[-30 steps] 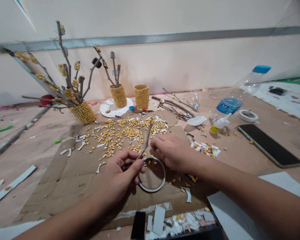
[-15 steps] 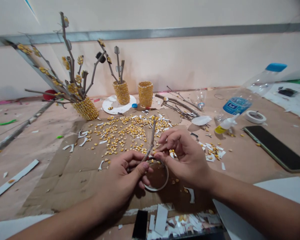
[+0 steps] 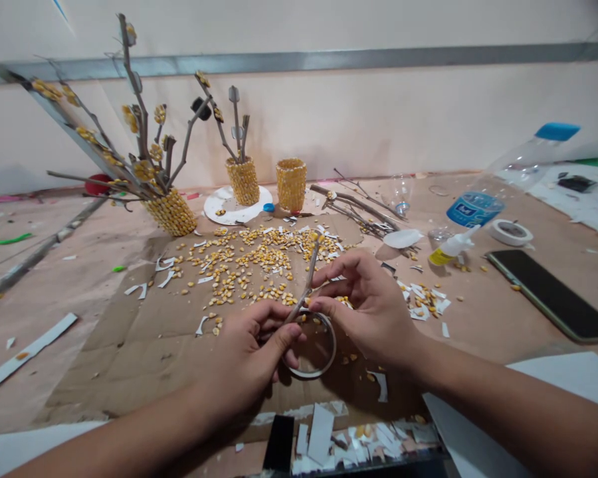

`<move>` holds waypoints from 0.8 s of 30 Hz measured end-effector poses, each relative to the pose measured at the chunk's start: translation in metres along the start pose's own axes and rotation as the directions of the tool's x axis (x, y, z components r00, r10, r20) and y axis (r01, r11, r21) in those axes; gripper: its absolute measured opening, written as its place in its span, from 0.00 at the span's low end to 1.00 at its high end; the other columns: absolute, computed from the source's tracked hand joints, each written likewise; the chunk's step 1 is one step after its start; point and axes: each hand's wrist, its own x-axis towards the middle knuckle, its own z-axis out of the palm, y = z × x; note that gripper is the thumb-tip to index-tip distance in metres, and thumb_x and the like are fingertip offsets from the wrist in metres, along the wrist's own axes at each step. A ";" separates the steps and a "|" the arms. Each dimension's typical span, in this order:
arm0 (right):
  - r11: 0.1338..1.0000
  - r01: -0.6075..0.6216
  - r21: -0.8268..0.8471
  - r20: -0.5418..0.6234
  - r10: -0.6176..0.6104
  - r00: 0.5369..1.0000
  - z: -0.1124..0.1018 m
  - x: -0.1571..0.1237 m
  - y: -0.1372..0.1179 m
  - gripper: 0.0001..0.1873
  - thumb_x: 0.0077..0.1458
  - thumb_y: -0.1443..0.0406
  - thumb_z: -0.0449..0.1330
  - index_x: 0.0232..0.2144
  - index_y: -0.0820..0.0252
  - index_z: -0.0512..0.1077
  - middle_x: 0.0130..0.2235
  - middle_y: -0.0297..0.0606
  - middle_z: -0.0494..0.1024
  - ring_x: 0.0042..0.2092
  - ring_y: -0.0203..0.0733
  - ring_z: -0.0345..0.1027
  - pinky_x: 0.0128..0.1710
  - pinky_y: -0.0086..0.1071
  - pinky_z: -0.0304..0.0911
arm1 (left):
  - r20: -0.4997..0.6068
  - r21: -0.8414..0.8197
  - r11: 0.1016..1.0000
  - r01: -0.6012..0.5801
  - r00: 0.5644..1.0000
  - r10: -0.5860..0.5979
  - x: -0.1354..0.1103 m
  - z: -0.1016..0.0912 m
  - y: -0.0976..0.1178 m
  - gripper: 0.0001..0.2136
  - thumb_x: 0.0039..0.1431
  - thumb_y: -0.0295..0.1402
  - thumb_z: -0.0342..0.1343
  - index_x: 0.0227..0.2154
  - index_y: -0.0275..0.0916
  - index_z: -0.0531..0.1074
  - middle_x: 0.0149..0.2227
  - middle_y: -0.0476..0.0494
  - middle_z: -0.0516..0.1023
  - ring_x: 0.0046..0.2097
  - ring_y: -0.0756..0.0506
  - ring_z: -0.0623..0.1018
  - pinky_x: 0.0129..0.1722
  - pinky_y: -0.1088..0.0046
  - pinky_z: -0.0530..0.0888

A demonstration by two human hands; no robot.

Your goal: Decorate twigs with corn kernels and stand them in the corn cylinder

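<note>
My left hand (image 3: 256, 348) is closed around the lower end of a thin brown twig (image 3: 309, 275), its thumb lying along the stick. The twig tilts up and away, with yellow at its tip. My right hand (image 3: 371, 309) has its thumb and fingertips against the twig's right side, above the left hand. A small yellow bit, perhaps a corn kernel, shows by the right thumb. Below both hands is a round pale-rimmed ring (image 3: 333, 352), partly covered by the left fingers. Loose corn kernels (image 3: 269, 259) lie scattered over the cardboard (image 3: 129, 358) beyond.
At the back stand kernel-covered cups (image 3: 291, 186), some holding branches (image 3: 139, 119). Bare twigs (image 3: 359, 206) lie to their right. On the right are a glue bottle (image 3: 451, 247), a tape roll (image 3: 511, 232), a plastic bottle (image 3: 478, 206) and a phone (image 3: 553, 292). Paper scraps (image 3: 349, 445) lie in front.
The twig's tip has shifted slightly right and its lean has grown. My right fingers have spread somewhat, the fingertips now against the twig. The left hand keeps its hold.
</note>
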 end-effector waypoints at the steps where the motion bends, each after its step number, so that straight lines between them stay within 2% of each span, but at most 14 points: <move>1: 1.000 -0.017 0.001 -0.006 0.017 1.000 0.000 0.000 0.000 0.16 0.58 0.69 0.71 0.42 0.53 0.69 0.42 0.31 0.79 0.39 0.35 0.81 0.39 0.29 0.80 | 0.003 -0.008 1.000 -0.002 1.000 0.002 0.000 0.000 0.000 0.09 0.65 0.39 0.64 0.38 0.38 0.78 0.22 0.48 0.79 0.18 0.54 0.70 0.16 0.83 0.64; 6: 0.992 -0.120 0.041 0.007 0.120 0.993 0.000 0.004 -0.003 0.17 0.56 0.69 0.72 0.39 0.53 0.66 0.34 0.29 0.81 0.36 0.37 0.81 0.37 0.30 0.78 | 0.004 -0.043 0.999 0.013 1.000 -0.013 -0.001 0.002 0.001 0.10 0.64 0.40 0.65 0.38 0.38 0.78 0.24 0.46 0.81 0.21 0.52 0.73 0.16 0.83 0.64; 10: 0.977 -0.189 0.099 0.022 0.188 0.982 0.002 0.005 -0.007 0.20 0.55 0.67 0.72 0.39 0.53 0.63 0.33 0.30 0.82 0.33 0.38 0.81 0.34 0.31 0.77 | 0.005 -0.039 0.999 0.011 1.000 -0.011 -0.001 0.001 0.002 0.10 0.65 0.39 0.64 0.38 0.37 0.78 0.23 0.47 0.80 0.20 0.53 0.72 0.16 0.83 0.65; 17: 0.957 -0.227 0.178 0.009 0.229 0.973 0.004 0.005 -0.008 0.25 0.51 0.67 0.75 0.39 0.53 0.61 0.32 0.28 0.82 0.30 0.35 0.78 0.31 0.27 0.74 | 0.001 -0.010 1.000 0.012 1.000 -0.012 -0.001 -0.001 0.000 0.09 0.66 0.39 0.63 0.39 0.38 0.78 0.24 0.49 0.80 0.19 0.55 0.69 0.15 0.84 0.64; 20: 0.941 -0.258 0.219 0.034 0.257 0.966 0.004 0.005 -0.006 0.26 0.51 0.67 0.75 0.39 0.52 0.60 0.32 0.27 0.82 0.30 0.34 0.78 0.31 0.27 0.74 | 0.006 -0.008 1.000 0.017 1.000 -0.017 -0.002 -0.001 -0.001 0.09 0.66 0.39 0.63 0.40 0.38 0.78 0.25 0.48 0.80 0.20 0.54 0.70 0.15 0.85 0.64; 24: 0.947 -0.218 0.237 0.039 0.215 0.976 0.005 0.004 -0.005 0.26 0.53 0.66 0.74 0.39 0.51 0.58 0.33 0.26 0.81 0.31 0.33 0.78 0.33 0.28 0.74 | 0.011 -0.024 0.999 0.031 0.999 -0.031 -0.002 -0.001 0.000 0.10 0.66 0.40 0.64 0.39 0.38 0.78 0.25 0.48 0.80 0.20 0.54 0.70 0.15 0.85 0.64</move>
